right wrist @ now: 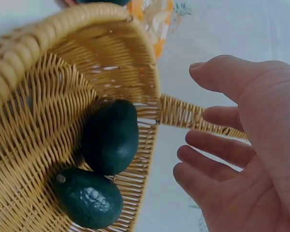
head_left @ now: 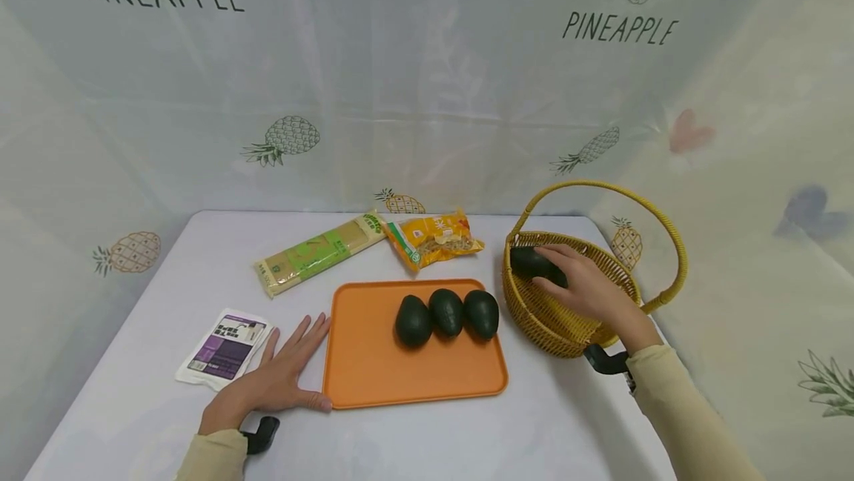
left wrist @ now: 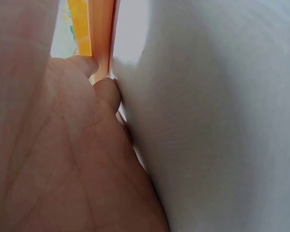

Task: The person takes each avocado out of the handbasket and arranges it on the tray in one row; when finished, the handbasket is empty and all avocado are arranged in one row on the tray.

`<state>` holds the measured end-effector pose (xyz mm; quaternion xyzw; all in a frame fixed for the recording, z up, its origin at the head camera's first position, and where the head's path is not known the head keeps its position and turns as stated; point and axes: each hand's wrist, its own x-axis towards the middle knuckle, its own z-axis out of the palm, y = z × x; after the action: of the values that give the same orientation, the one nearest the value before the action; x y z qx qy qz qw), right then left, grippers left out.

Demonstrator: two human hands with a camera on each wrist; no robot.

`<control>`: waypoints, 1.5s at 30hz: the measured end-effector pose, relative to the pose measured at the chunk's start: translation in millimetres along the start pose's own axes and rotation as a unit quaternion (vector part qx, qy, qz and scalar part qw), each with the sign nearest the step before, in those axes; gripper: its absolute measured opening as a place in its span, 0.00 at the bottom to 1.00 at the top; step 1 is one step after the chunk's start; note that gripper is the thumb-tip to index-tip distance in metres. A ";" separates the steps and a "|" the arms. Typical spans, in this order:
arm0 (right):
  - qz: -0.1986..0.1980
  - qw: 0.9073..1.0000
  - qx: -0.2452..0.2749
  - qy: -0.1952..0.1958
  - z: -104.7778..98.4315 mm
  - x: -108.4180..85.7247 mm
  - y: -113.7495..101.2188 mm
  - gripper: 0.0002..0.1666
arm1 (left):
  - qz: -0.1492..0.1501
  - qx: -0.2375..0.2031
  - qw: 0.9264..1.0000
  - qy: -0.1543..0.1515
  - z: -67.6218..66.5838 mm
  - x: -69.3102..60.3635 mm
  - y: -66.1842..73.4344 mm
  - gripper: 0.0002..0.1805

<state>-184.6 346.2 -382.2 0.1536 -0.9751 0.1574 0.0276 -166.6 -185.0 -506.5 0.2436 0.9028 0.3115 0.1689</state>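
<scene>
My right hand (head_left: 590,288) is over the yellow wicker basket (head_left: 534,324), its fingers overlapping a dark green avocado (head_left: 529,262) in the head view. In the right wrist view, a gap separates the loosely bent fingers from two avocados, an upper one (right wrist: 111,137) and a lower one (right wrist: 89,198), lying against the basket's wall. Three more avocados stand in a row on the orange tray: left (head_left: 414,322), middle (head_left: 446,313) and right (head_left: 481,315). With fingers spread, my left hand (head_left: 280,379) rests on the table, touching the tray's (head_left: 373,366) left edge.
Behind the tray lie a long green-labelled pack of noodles (head_left: 323,253) and an orange snack bag (head_left: 437,239). A white and purple packet (head_left: 223,347) sits left of my left hand. The basket's tall handle (head_left: 600,184) arches above it. A pineapple-print cloth hangs behind the table.
</scene>
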 end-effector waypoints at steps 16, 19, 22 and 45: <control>0.017 1.000 -0.017 -0.015 -1.9 2.9 22.1 0.36 | 0.012 -0.003 1.000 0.006 -3.1 1.2 0.7 0.77; 0.011 0.999 -0.022 -0.022 -3.0 7.3 25.3 0.36 | 0.007 0.000 1.000 0.006 -2.9 1.1 0.3 0.77; 0.003 0.999 -0.027 -0.027 -3.8 11.7 28.1 0.36 | 0.006 -0.001 1.000 0.007 -2.9 1.0 0.0 0.77; 0.113 0.983 -0.031 -0.140 4.9 15.8 53.2 0.55 | 0.004 -0.001 1.000 0.000 1.7 0.7 -3.0 0.77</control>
<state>-216.0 388.2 -401.2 0.0615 -0.9850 0.1058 -0.1220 -167.4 -185.9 -509.8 0.2467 0.9017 0.3129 0.1680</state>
